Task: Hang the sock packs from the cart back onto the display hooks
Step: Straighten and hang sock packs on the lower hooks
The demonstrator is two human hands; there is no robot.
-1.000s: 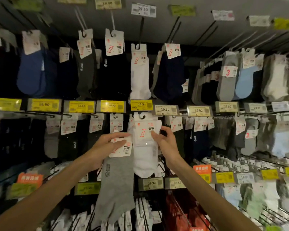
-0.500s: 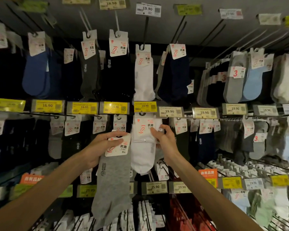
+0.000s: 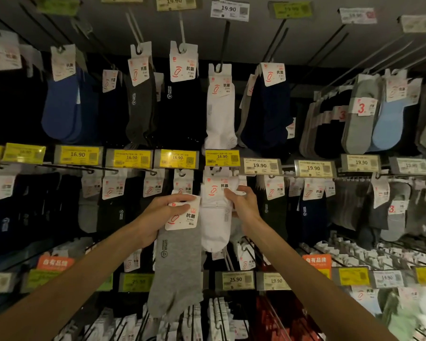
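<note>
Grey sock pack [image 3: 176,267] hangs upright (white-carded) just beside white pack [image 3: 215,217].

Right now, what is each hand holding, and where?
Left hand grips the grey pack by its card top; right hand pinches the white pack at its card's edge.

- Wall [image 3: 256,35] bears rows of hooks [image 3: 223,43] tipped with price tags [image 3: 259,166].
- Top row holds blue socks [image 3: 64,112], white socks [image 3: 219,114] and navy socks [image 3: 268,114].
- In the middle row, a white pack [image 3: 215,217] hangs under a yellow tag [image 3: 222,157].
</note>
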